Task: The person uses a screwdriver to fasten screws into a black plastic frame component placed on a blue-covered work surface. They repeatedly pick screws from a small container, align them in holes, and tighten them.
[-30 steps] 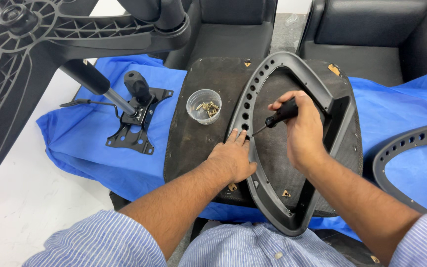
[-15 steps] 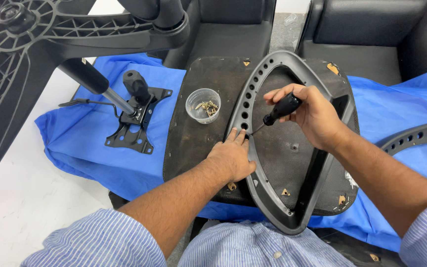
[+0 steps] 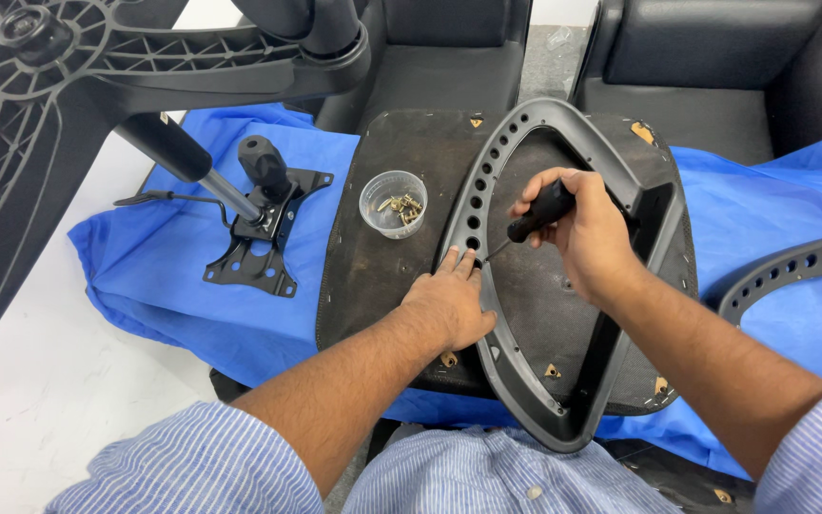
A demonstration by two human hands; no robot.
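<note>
Gripping a black-handled screwdriver (image 3: 537, 215) in your right hand (image 3: 590, 238), fingers curled tight, you set its thin shaft at a hole in the perforated grey plastic armrest frame (image 3: 620, 314). That looped frame lies on the dark, rough seat-pan underside (image 3: 382, 276). Your left hand (image 3: 449, 306) presses flat, fingers together, against the frame's left rail. Since half a second ago, your right hand has dropped closer to the frame. Left of the frame sits a clear cup of brass screws (image 3: 394, 203); blue cloth (image 3: 164, 276) covers the pale floor.
</note>
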